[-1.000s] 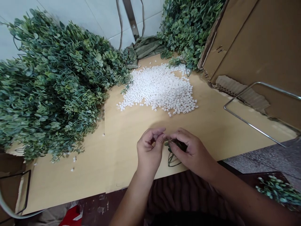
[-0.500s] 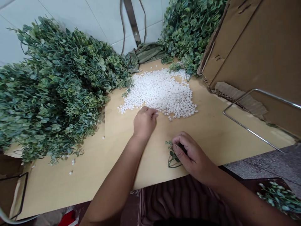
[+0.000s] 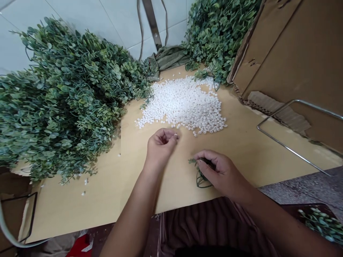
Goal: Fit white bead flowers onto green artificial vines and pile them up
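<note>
Fabric (image 3: 203, 225) is lying in dark folds below the near edge of the table (image 3: 134, 160). Over the table, the right hand (image 3: 218, 171) is gripping a green sprig (image 3: 192, 161); the left hand (image 3: 159, 148) is pinching 1 small white bead (image 3: 175, 135) between thumb and fingers. Beyond, a white bead heap (image 3: 182, 103) is lying near 2 masses of foliage (image 3: 75, 103), an olive cloth (image 3: 171, 57) resting behind.

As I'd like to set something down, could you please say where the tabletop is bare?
Bare patches lie between right hand and wire frame, and, barring strays, between left forearm and left leafy heap; white pieces crowd the back.
</note>
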`<act>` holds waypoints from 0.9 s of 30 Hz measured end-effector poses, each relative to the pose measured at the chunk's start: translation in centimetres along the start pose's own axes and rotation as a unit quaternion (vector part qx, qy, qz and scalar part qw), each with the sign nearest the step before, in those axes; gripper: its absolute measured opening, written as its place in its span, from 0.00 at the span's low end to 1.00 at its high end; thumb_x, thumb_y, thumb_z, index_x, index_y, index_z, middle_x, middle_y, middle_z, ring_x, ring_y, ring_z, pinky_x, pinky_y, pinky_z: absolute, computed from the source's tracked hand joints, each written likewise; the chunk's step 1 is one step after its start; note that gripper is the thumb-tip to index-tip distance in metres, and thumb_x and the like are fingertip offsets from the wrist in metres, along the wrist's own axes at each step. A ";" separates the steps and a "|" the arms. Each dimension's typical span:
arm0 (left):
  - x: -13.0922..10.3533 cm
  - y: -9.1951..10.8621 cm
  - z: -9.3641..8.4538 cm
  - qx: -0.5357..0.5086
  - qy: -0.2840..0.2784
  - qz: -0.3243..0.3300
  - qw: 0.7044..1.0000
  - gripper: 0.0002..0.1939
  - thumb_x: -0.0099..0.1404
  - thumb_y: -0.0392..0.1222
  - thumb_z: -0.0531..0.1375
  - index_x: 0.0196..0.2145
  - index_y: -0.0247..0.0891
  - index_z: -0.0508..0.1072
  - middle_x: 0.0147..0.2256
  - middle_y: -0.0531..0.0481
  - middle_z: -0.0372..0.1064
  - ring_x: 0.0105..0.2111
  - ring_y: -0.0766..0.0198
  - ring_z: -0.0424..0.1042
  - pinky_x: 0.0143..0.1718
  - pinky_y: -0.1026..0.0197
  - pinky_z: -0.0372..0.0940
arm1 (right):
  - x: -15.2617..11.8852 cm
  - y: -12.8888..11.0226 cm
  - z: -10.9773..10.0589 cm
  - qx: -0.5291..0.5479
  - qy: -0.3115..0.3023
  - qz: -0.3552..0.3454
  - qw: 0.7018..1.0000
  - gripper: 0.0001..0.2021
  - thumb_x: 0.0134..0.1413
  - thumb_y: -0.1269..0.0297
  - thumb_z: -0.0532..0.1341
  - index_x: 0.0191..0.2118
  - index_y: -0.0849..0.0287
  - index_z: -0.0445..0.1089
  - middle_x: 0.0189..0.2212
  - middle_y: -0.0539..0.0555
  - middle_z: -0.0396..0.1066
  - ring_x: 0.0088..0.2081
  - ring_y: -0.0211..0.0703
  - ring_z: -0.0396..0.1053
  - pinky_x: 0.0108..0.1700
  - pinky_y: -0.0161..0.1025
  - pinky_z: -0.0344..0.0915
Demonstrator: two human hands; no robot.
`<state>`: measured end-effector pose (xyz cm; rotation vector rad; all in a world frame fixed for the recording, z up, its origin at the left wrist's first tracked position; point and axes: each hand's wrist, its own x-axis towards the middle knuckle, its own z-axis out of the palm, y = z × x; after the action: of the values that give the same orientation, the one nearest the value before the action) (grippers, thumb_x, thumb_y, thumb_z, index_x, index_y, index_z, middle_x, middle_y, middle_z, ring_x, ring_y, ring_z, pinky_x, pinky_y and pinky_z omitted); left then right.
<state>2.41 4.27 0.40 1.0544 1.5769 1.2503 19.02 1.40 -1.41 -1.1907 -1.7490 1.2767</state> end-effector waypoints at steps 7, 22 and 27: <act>-3.6 -0.9 -0.4 -0.262 -0.026 -0.153 0.953 0.11 0.45 0.37 0.67 0.30 0.35 0.74 0.22 0.54 0.71 0.20 0.75 0.68 0.23 0.72 0.61 | 0.1 0.2 0.0 0.031 -0.038 -0.003 0.999 0.09 0.51 0.64 0.55 0.34 0.61 0.70 0.31 0.55 0.71 0.34 0.44 0.69 0.38 0.41 0.67; -5.8 -2.1 -0.7 -0.230 -0.026 -0.151 0.961 0.11 0.46 0.41 0.68 0.31 0.36 0.78 0.27 0.48 0.76 0.23 0.70 0.70 0.25 0.67 0.65 | 0.2 -0.6 0.6 -0.065 -0.062 -0.091 0.992 0.08 0.56 0.67 0.50 0.28 0.58 0.62 0.25 0.52 0.62 0.31 0.41 0.63 0.31 0.38 0.62; -6.1 -2.2 -0.7 -0.192 -0.021 -0.128 0.973 0.10 0.47 0.41 0.67 0.29 0.36 0.77 0.26 0.49 0.75 0.23 0.69 0.70 0.27 0.66 0.66 | 0.2 -1.1 1.0 -0.036 -0.091 -0.023 0.995 0.08 0.55 0.65 0.51 0.28 0.59 0.64 0.21 0.49 0.61 0.25 0.38 0.61 0.25 0.34 0.59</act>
<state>3.30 -1.99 -1.05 0.6083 1.3183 1.2777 17.79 1.15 -0.70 -1.0953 -1.9562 1.3405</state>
